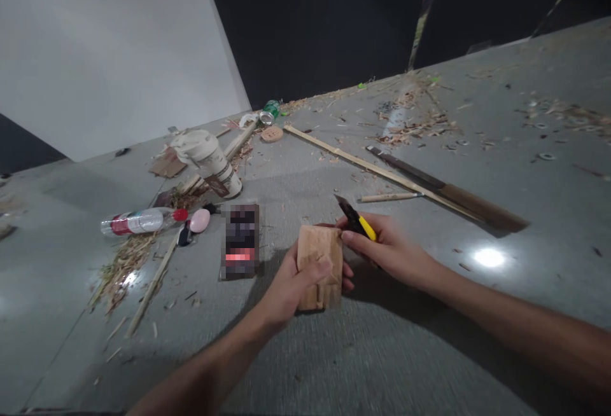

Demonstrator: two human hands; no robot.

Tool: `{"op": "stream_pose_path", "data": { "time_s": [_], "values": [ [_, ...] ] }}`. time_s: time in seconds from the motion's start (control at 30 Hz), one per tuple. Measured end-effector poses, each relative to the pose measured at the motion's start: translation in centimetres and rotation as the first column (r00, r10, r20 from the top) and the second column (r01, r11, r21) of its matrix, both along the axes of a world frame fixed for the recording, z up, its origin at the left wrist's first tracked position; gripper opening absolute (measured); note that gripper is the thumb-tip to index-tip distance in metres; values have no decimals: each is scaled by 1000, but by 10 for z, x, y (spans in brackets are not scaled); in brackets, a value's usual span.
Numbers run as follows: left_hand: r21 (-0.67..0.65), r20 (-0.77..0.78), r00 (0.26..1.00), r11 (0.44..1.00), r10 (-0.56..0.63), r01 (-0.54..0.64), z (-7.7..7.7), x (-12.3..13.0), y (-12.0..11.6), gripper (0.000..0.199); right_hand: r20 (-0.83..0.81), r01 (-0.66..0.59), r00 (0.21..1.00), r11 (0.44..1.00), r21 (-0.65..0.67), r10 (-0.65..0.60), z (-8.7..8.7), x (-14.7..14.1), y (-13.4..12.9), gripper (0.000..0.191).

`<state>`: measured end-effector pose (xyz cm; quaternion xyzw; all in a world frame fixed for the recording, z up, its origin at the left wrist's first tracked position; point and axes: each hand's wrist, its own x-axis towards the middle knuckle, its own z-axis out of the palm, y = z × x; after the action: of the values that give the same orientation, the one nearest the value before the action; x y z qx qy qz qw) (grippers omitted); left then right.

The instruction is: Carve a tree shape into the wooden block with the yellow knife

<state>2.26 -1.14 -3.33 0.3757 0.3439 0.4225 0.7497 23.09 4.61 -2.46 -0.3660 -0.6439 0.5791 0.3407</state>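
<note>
One wooden block (311, 242) in the left hand (294, 282), utility knife (367, 228) beside it

Position: the block appears raised off the grey floor (372, 365). The left hand is wrapped around it, thumb across the face and fingertips emerging at the right edge, presumably to steady it. The right hand (391, 252) is curled round the knife, thumb near the block's upper right edge; contact cannot be confirmed. The blade points up and away, which likely spares the left thumb.

Surroundings: a pixelated flat object (240, 238) is the closest obstacle to the left hand. Farther left lie a pink oval item (199, 220) and a plastic bottle (143, 221); a lidded cup (210, 156) stands behind. Ahead, a wooden strip (344, 157) meets a long dark piece (429, 183). Shavings (126, 266) litter the floor.
</note>
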Motion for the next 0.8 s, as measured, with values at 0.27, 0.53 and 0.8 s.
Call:
{"op": "stream_pose_path", "data": {
  "time_s": [0.27,0.53,0.8],
  "values": [
    [65,-11,1000,998,16,-15,-1,0,1,49,113,67,990,984,167,-87,-2,2,8,33],
    [154,-147,989,988,-6,29,4,2,-3,47,297,57,942,945,322,-158,-15,7,16,38],
    [249,-214,975,963,-52,106,2,5,-4,42,442,66,807,803,592,-391,-32,13,21,33]
  ]
}}
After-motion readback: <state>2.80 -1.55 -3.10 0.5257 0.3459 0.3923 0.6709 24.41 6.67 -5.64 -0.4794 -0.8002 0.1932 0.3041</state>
